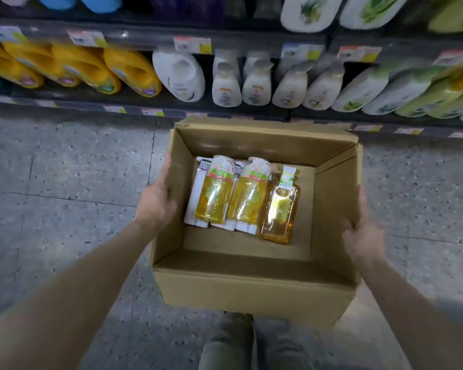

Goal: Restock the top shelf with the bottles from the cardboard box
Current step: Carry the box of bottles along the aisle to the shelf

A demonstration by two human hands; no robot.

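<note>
View: head
Cardboard box (251, 287): held open-topped above floor, facing shelves.
Bottles (251, 198): three, laid flat inside, far-left; film-wrapped, likely slick, rigid, middling weight; best gripped round body.
Left hand (155, 201): clamped on left wall, thumb at rim.
Right hand (364, 236): blurred, clamped on right wall.
Floor (64, 169): speckled grey.
Shelves (145, 36): crowded with jugs.

A single wide-angle view is taken from head height, tilted forward and steeply down; the cardboard box (251, 289) is seen close, shelves (134, 36) beyond it, floor (64, 169) beneath.
</note>
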